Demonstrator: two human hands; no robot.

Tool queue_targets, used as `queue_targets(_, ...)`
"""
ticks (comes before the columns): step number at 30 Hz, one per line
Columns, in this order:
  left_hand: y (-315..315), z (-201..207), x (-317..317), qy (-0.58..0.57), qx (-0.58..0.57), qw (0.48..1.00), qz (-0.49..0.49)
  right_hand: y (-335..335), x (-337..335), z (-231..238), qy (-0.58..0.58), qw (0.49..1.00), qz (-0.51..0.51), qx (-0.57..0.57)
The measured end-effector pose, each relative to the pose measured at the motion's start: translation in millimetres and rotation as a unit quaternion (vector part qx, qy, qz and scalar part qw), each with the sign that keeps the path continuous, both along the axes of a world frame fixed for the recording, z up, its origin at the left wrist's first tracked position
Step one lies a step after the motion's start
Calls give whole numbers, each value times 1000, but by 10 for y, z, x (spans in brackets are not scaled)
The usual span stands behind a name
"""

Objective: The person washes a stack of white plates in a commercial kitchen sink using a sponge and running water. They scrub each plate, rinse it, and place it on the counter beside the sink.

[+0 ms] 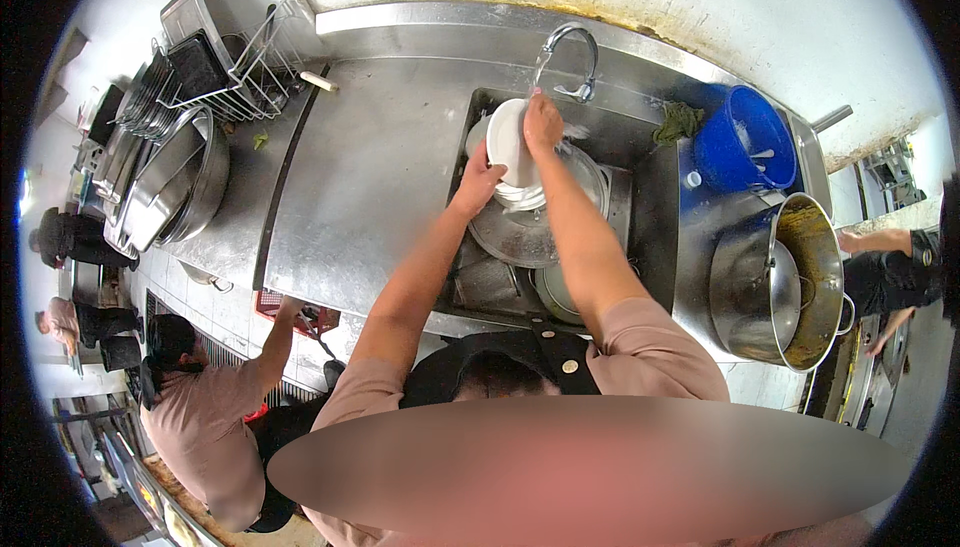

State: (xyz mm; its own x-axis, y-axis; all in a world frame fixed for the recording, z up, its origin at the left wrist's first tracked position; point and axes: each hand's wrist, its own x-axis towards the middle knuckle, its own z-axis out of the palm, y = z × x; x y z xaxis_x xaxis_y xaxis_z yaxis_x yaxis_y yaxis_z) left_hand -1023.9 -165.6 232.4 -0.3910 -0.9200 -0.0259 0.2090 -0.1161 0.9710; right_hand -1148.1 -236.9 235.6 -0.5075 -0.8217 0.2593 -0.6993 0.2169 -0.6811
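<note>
The left hand [480, 185] pinches the plate [507, 142] near its left rim; I cannot tell the right hand's [543, 125] grip. Probably stiff, slippery, breakable: best held by the rim.

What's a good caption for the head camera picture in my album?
Left hand holds a white dish, right hand against it, by the curved tap over the sink.

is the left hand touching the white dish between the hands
Touching. The head view shows the left hand gripping the white dish at its lower left edge, the thumb lying over the rim with no gap.
</note>
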Motion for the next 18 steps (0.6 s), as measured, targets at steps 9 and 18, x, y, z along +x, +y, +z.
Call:
queue_targets(9,-141,-278,2,-57,74,995,22,62,-12,208,79,988,127,-32)
queue_targets(18,-72,-116,74,90,146,985,-31,280,-38,51,100,916,323,-215)
